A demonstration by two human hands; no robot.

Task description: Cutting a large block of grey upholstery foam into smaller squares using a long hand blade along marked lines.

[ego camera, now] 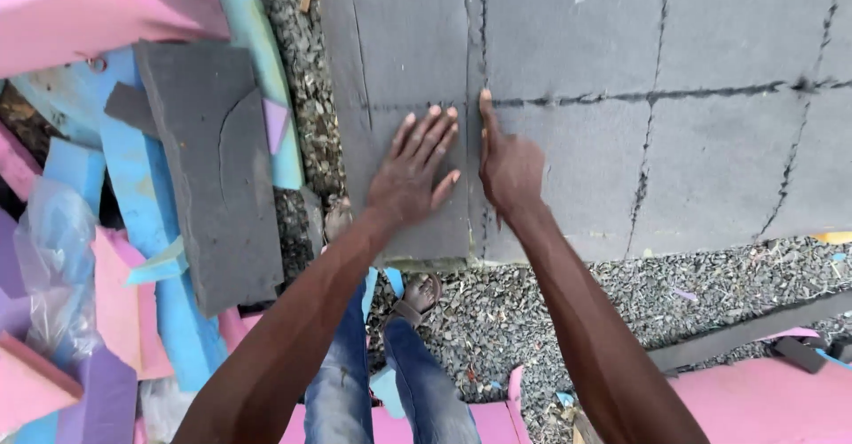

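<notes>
Left hand [413, 171] flat, fingers spread, pressing narrow grey foam strip [417, 98]. Right hand [508, 165] edge-on in seam beside large grey foam slab [674, 142], grasping nothing. Gravel ground [497, 311] below.

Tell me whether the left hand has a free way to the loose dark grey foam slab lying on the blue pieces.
Probably yes. The left hand lies flat on the grey foam sheet, and the loose grey slab lies uncovered to its left, with only gravel between them.
</notes>
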